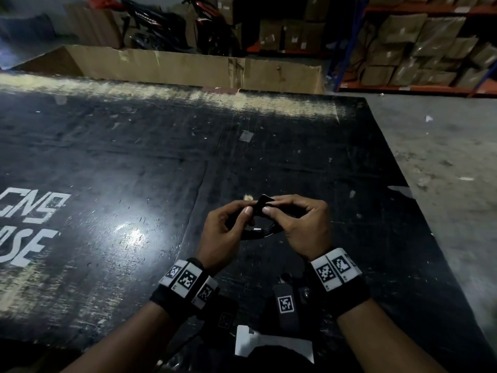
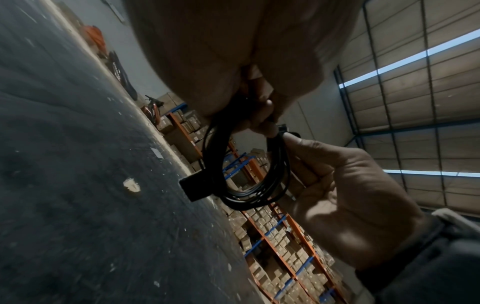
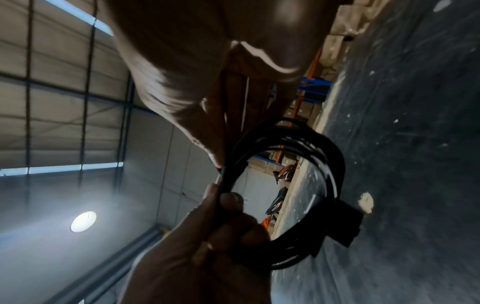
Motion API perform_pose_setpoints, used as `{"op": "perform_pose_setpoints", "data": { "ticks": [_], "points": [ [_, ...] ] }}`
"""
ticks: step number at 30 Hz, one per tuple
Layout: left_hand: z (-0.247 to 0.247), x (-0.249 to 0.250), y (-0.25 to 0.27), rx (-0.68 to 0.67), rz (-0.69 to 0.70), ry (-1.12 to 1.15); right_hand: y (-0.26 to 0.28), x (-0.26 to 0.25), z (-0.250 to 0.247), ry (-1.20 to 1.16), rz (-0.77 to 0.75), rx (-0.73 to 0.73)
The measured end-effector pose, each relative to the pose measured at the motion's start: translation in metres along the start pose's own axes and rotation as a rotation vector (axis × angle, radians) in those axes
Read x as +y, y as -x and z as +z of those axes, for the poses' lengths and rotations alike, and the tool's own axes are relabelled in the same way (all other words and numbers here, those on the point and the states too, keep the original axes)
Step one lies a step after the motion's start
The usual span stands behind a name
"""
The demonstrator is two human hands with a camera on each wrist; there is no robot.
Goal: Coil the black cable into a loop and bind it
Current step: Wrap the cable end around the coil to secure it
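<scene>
The black cable (image 1: 258, 234) is wound into a small coil of several turns, held a little above the black table (image 1: 134, 157). My left hand (image 1: 246, 208) grips the coil's left side with curled fingers, thumb on top. My right hand (image 1: 271, 207) grips the right side, thumb next to the left one. A flat black strap tab (image 1: 265, 201) sticks up between the two thumbs. The left wrist view shows the coil (image 2: 246, 197) with the strap tab (image 2: 193, 185) wrapped round its far side. In the right wrist view the coil (image 3: 330, 156) and strap (image 3: 348, 224) hang between both hands.
A long open cardboard box (image 1: 188, 68) lies along the table's far edge. Shelves of cartons (image 1: 416, 49) stand at the back right, motorcycles (image 1: 209, 25) behind. The table's right edge drops to a concrete floor (image 1: 443, 157). A white sheet (image 1: 269, 343) lies at the near edge.
</scene>
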State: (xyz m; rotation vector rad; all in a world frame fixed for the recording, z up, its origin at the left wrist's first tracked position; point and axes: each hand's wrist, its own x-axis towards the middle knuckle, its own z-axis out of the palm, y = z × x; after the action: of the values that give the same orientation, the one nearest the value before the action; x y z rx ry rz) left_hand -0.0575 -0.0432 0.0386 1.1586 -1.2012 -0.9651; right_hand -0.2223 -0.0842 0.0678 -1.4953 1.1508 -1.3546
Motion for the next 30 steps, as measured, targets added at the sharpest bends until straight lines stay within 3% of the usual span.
{"op": "perform_pose_setpoints", "data": {
  "ticks": [6, 10, 16, 22, 26, 30],
  "points": [
    [-0.002, 0.003, -0.008, -0.043, 0.058, -0.143, -0.008, 0.001, -0.002, -0.035, 0.072, -0.013],
    [-0.006, 0.003, -0.011, -0.109, 0.044, -0.082, -0.012, 0.006, -0.008, -0.035, 0.158, 0.006],
    [-0.013, -0.020, -0.006, -0.223, -0.270, 0.052, -0.016, 0.015, -0.015, -0.366, 0.423, 0.105],
    [-0.011, -0.033, -0.014, -0.097, -0.388, 0.205, -0.018, 0.034, -0.026, -0.530, 0.589, 0.177],
    [-0.012, -0.038, -0.023, -0.041, -0.457, 0.264, -0.020, 0.043, -0.039, -0.392, 0.618, 0.176],
    [-0.010, -0.040, -0.033, -0.030, -0.505, 0.093, -0.021, 0.057, -0.050, -0.128, 0.582, 0.139]
  ]
}}
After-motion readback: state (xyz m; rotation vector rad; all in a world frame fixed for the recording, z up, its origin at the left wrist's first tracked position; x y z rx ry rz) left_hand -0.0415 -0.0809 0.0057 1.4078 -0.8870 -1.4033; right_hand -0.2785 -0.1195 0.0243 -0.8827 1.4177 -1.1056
